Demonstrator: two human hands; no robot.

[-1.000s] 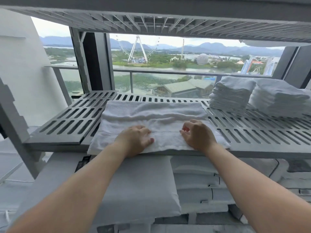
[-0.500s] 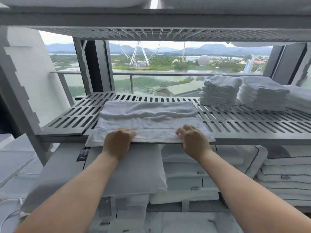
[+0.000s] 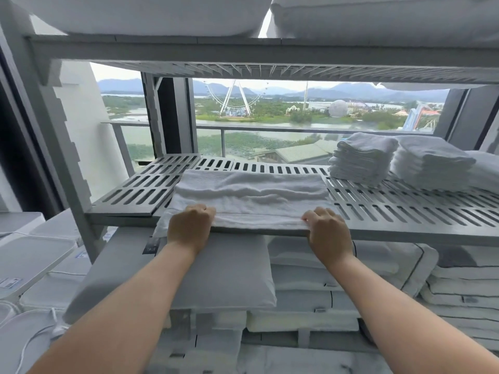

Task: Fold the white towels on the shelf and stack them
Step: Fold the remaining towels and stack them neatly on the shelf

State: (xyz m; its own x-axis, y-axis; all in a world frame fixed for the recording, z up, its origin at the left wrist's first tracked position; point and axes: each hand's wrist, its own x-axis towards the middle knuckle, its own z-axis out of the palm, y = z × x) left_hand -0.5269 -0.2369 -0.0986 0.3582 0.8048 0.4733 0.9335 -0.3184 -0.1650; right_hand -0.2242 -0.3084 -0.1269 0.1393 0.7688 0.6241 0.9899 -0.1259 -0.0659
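A white towel (image 3: 248,195) lies partly folded lengthwise on the grey slotted shelf (image 3: 405,211), with its near edge at the shelf's front rim. My left hand (image 3: 190,225) grips that near edge toward the left, fingers curled over it. My right hand (image 3: 328,230) grips the same edge toward the right. Two stacks of folded white towels stand at the back right of the shelf, one (image 3: 361,157) nearer the middle and one (image 3: 429,166) further right.
Grey and white pillows (image 3: 221,273) and bedding fill the level under the shelf. More pillows (image 3: 151,14) rest on the shelf above. A shelf post (image 3: 54,147) rises at the left. Behind the shelf is a window with a railing.
Both hands have slid back from the towel's top to its near edge and moved apart, closing on that edge. The camera has tilted up, showing the upper shelf.
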